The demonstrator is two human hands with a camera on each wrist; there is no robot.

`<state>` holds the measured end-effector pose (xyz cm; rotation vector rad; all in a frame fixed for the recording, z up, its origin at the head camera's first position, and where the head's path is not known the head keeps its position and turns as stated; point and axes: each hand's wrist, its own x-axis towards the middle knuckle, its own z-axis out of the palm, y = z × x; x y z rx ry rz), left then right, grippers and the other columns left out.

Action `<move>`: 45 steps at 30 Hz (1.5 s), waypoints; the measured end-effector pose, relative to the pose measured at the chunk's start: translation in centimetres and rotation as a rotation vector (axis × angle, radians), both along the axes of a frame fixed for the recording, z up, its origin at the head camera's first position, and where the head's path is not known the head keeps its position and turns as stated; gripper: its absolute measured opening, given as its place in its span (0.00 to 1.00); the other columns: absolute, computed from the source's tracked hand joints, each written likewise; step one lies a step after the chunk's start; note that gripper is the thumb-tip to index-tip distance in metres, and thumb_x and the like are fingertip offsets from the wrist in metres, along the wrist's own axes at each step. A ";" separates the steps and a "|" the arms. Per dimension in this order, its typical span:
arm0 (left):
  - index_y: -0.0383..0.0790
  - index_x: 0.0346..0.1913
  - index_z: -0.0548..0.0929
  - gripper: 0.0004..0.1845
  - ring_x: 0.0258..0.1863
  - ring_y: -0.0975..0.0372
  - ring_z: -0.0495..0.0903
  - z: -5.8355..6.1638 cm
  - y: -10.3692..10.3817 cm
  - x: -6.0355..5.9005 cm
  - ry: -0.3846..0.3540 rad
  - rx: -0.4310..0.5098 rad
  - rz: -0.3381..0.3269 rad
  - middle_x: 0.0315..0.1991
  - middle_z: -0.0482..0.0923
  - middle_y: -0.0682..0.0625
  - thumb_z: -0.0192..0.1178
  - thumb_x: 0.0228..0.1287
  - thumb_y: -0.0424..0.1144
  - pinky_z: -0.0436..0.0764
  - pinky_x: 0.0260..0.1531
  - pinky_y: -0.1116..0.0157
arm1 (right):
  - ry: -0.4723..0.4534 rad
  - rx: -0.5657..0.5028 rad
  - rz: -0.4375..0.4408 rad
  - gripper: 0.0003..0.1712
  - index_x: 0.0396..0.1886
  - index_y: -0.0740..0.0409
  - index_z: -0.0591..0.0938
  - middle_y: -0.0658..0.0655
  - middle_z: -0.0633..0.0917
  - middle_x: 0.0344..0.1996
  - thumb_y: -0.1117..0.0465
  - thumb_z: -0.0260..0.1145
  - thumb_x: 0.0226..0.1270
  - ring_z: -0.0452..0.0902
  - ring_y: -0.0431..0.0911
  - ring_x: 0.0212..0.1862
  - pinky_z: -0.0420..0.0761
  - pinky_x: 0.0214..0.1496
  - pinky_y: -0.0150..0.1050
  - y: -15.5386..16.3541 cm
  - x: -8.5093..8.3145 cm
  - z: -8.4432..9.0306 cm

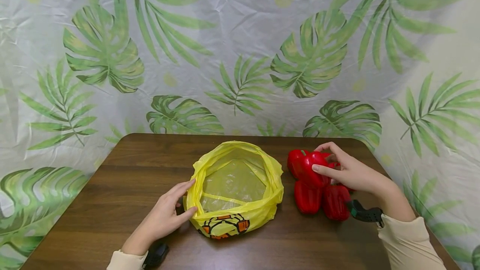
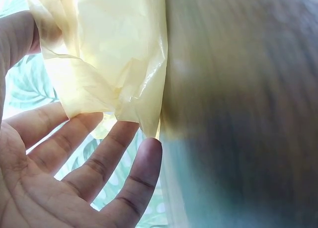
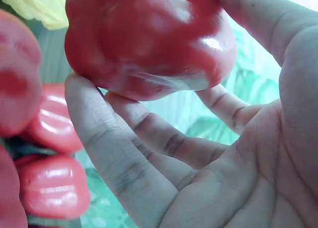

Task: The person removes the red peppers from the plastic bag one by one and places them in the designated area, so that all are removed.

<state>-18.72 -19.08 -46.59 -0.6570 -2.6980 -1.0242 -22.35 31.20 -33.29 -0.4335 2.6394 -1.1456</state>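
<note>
The right hand (image 1: 348, 172) grips a glossy, lobed red pepper (image 1: 313, 170) atop the pepper pile (image 1: 322, 201). The left hand (image 1: 168, 211), fingers straight, touches the crinkly yellow plastic bag (image 1: 236, 186) with an orange-black print, on the wooden table (image 1: 131, 170).

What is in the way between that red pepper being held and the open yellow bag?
Nothing visible. The right hand grips a red pepper just right of the yellow bag, whose mouth lies open; only bare table separates them. The left hand touches the bag's far rim.
</note>
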 end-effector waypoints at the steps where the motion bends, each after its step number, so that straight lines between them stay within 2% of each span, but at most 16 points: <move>1: 0.42 0.80 0.73 0.39 0.62 0.50 0.83 0.0 0.0 0.0 0.002 0.000 -0.001 0.72 0.79 0.44 0.74 0.70 0.44 0.84 0.41 0.66 | -0.002 -0.005 -0.008 0.35 0.76 0.53 0.60 0.67 0.80 0.56 0.49 0.66 0.81 0.83 0.54 0.38 0.89 0.43 0.47 0.4 0.1 0.0; 7: 0.42 0.80 0.73 0.39 0.63 0.50 0.82 0.0 0.0 -0.1 0.003 0.004 -0.003 0.72 0.78 0.44 0.74 0.69 0.43 0.84 0.42 0.66 | 0.008 -0.039 -0.049 0.34 0.75 0.53 0.59 0.67 0.81 0.57 0.50 0.64 0.82 0.85 0.52 0.44 0.90 0.42 0.48 2.7 1.0 -0.3; 12: 0.42 0.80 0.73 0.39 0.64 0.49 0.82 0.0 0.0 0.0 0.000 0.003 -0.002 0.72 0.78 0.44 0.74 0.69 0.44 0.85 0.42 0.65 | 0.013 -0.066 -0.062 0.31 0.74 0.55 0.59 0.67 0.81 0.57 0.52 0.62 0.84 0.86 0.47 0.48 0.90 0.43 0.47 4.1 1.5 -0.8; 19: 0.42 0.80 0.72 0.39 0.64 0.50 0.82 0.1 0.0 0.0 -0.005 0.001 0.000 0.72 0.78 0.44 0.74 0.69 0.44 0.85 0.43 0.65 | -0.002 -0.051 -0.097 0.31 0.76 0.58 0.58 0.70 0.77 0.67 0.51 0.59 0.86 0.84 0.40 0.52 0.88 0.44 0.43 5.7 2.1 -1.3; 30: 0.42 0.80 0.72 0.38 0.61 0.52 0.82 0.1 0.0 0.0 -0.008 0.002 -0.012 0.72 0.78 0.44 0.73 0.71 0.44 0.84 0.42 0.67 | -0.076 -0.088 -0.117 0.33 0.77 0.62 0.54 0.74 0.76 0.68 0.53 0.56 0.88 0.88 0.45 0.51 0.90 0.47 0.43 7.8 2.6 -2.5; 36: 0.42 0.80 0.72 0.38 0.62 0.51 0.83 0.2 0.0 0.1 -0.012 0.000 -0.011 0.72 0.78 0.44 0.73 0.71 0.44 0.84 0.42 0.66 | -0.096 -0.062 -0.140 0.34 0.78 0.64 0.52 0.77 0.76 0.68 0.52 0.54 0.88 0.88 0.45 0.49 0.90 0.46 0.42 9.1 2.7 -3.2; 45: 0.42 0.80 0.72 0.38 0.62 0.51 0.83 0.1 0.0 0.1 -0.014 -0.003 -0.006 0.73 0.78 0.44 0.73 0.71 0.44 0.84 0.42 0.66 | -0.142 -0.060 -0.182 0.36 0.79 0.65 0.49 0.77 0.78 0.63 0.50 0.52 0.89 0.88 0.49 0.47 0.90 0.46 0.43 10.9 3.1 -4.1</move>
